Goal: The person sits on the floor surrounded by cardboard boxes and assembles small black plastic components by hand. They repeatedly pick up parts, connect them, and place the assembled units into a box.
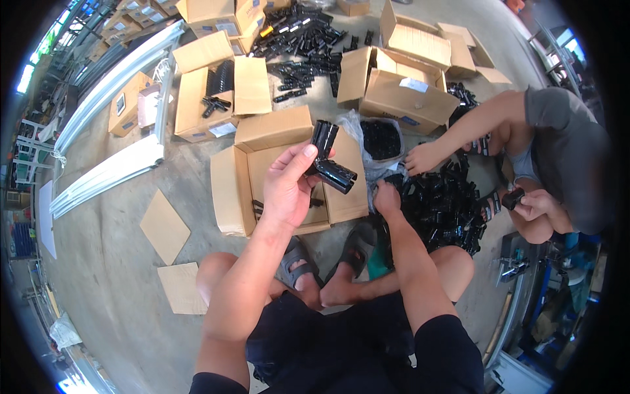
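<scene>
My left hand (289,187) grips a glossy black angled pipe fitting (336,172), thumb against its side, above an open cardboard box (228,192). A few dark pieces show on the floor of that box. To the right, my right hand (387,198) is closed beside a clear plastic bag (372,172) and the edge of a heap of black fittings (436,210). Whatever its fingers hold is hidden. Behind it stands an open bag of small black parts (382,139).
A co-worker (564,151) crouches at right, one hand near the bag, the other holding a black piece. More open cartons (403,98) and a spread of black fittings (295,39) lie farther off. Long white profiles (118,167) rest at left, near flat cardboard pieces (165,226).
</scene>
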Available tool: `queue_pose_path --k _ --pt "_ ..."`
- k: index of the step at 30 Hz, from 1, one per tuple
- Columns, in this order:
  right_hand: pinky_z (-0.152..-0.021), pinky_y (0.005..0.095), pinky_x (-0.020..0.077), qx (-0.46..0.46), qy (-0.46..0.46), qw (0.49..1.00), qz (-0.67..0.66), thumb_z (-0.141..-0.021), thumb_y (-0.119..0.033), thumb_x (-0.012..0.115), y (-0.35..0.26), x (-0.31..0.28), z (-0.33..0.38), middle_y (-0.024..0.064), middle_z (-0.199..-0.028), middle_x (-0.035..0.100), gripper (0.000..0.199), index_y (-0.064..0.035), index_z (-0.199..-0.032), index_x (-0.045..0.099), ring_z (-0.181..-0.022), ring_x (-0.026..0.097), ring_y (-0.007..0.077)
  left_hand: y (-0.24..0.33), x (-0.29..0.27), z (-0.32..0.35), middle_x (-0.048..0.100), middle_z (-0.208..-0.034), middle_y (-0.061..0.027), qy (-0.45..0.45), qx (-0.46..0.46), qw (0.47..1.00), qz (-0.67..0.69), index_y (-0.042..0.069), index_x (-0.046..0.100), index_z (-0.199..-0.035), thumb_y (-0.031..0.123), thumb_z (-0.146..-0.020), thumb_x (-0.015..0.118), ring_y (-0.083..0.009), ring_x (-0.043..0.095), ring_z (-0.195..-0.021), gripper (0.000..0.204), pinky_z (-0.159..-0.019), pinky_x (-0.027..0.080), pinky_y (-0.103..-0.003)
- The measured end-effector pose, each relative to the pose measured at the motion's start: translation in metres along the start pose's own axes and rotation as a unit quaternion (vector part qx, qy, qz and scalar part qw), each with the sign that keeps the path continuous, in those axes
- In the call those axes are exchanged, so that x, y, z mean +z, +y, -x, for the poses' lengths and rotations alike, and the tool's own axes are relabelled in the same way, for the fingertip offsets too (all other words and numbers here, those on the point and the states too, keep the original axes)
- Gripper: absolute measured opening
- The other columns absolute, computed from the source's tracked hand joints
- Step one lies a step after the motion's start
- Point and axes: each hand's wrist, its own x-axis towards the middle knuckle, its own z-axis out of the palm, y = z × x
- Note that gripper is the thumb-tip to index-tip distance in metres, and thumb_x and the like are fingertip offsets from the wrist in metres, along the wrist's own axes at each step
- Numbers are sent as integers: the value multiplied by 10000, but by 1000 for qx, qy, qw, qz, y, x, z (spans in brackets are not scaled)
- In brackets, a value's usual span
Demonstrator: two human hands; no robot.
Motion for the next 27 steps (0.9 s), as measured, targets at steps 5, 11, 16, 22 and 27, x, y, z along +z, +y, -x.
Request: queue_pose_path --k 5,11,16,22,27 --pt "-867 512 561 -25 -9 999 -20 -844 -87 616 0 -31 -5 258 -979 719 195 3 -974 731 -956 694 442 7 -3 8 760 -1031 -111 -5 27 1000 -14 18 710 -1127 181 -984 708 -146 714 -919 217 -781 578 -300" --pt "-772 426 577 -102 89 960 -244 -893 -88 642 -92 -144 18 211 -912 745 194 19 -1040 709 -865 736 324 23 -18 39 754 -1030 -85 48 53 991 -114 -5 698 -1150 152 -968 729 -130 707 -896 243 -769 550 -272" --pt "-659 275 549 -78 0 843 -532 -961 -27 645 -130 -207 88 56 -889 712 169 36 -1108 699 -727 660 127 22 -16 104 760 -982 -53 66 54 983 -164 -7 726 -1146 124 -957 737 -94 690 -844 230 -741 521 -229" --pt "-639 270 552 -43 -49 707 -704 -951 5 678 -155 -221 179 48 -888 698 170 33 -1118 692 -726 651 114 -53 -54 163 743 -986 -36 122 124 981 -80 -15 731 -1163 43 -918 767 -74 662 -847 254 -786 530 -224" --pt "-577 259 497 -44 -75 755 -650 -965 -30 659 -148 -173 193 20 -769 657 49 -7 -961 703 -660 606 94 -115 -88 182 736 -1001 -40 180 31 981 -73 9 743 -1093 83 -907 794 -118 685 -911 208 -820 562 -273"
